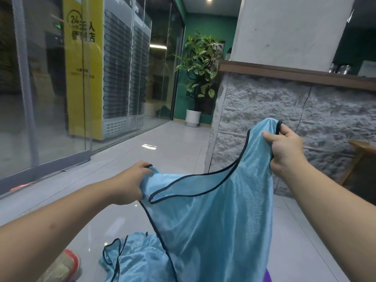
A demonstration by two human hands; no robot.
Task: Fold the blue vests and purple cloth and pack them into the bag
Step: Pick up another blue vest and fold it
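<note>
Head view: your left hand (130, 183) and right hand (284, 148) each pinch 1 shoulder strap, spreading the blue vest (213, 216) for folding.

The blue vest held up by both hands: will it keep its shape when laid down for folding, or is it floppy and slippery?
Probably floppy: the held vest sags between the left hand and right hand. Its sheen suggests it may slide. The other vest lies crumpled on the floor.
</note>
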